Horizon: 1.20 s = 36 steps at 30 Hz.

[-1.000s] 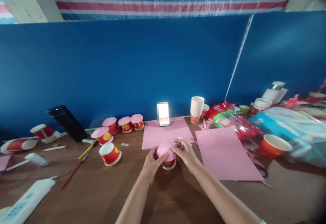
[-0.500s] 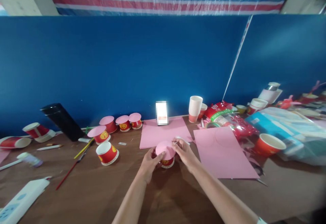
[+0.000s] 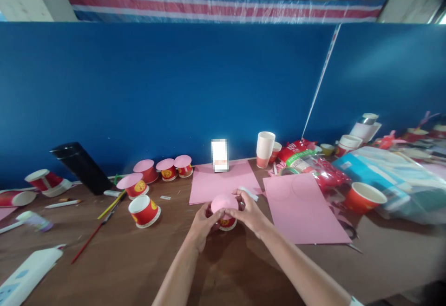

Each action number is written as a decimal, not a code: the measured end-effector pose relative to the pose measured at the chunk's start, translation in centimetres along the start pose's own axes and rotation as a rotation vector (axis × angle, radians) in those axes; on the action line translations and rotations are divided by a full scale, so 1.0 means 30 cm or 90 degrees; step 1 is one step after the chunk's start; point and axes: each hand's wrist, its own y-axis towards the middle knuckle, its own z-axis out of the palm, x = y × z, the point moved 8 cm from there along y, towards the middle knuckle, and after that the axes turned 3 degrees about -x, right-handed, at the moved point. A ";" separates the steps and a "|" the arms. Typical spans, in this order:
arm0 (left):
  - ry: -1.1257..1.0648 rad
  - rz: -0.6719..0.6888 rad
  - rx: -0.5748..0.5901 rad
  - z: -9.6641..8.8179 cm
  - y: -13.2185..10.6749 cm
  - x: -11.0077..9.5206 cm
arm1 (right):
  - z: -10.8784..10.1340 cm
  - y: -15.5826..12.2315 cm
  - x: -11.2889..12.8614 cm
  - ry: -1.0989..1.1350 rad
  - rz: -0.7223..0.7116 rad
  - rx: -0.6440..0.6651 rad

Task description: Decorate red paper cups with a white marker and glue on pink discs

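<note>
A round pink paper disc lies on top of a small red paper cup that stands on the table in front of me. My left hand holds the disc's left edge, its thumb pressed on the paper. From the right, my right hand grips the same disc, thumb on top near the front rim and fingers behind. Several similar red cups with pink discs stand to the left at the back. Nearer, a red cup without a disc shows its white end upward.
Pink paper sheets lie right and behind, with a lit phone upright at the back. Scissors poke out under a sheet. An orange cup, plastic-wrapped packs, a black bottle, brushes and a power strip surround me.
My right thumb has come down onto the disc's front part, next to my left thumb. The right fingers have shifted from pinching at the disc's right edge to holding around it.
</note>
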 end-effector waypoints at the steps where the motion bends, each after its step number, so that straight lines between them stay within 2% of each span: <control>1: -0.004 -0.006 0.004 0.000 0.001 0.001 | 0.001 -0.001 0.001 0.006 0.005 0.003; 6: -0.054 -0.034 0.082 0.017 -0.010 -0.004 | 0.004 -0.005 -0.006 0.025 0.033 0.009; 9: -0.076 -0.033 0.101 0.013 -0.010 -0.005 | -0.002 -0.004 -0.013 0.016 0.030 0.000; 16: -0.117 -0.058 0.092 -0.001 0.010 0.021 | -0.002 -0.002 -0.018 0.031 0.031 0.007; 26: -0.119 -0.060 0.093 0.003 0.009 0.018 | 0.001 0.001 -0.026 0.058 0.033 0.025; 32: -0.122 -0.056 0.102 0.002 0.016 0.023 | 0.001 -0.004 -0.040 0.119 0.089 0.024; 36: -0.117 -0.057 0.101 -0.002 0.016 0.031 | 0.001 -0.003 -0.043 0.143 0.093 0.029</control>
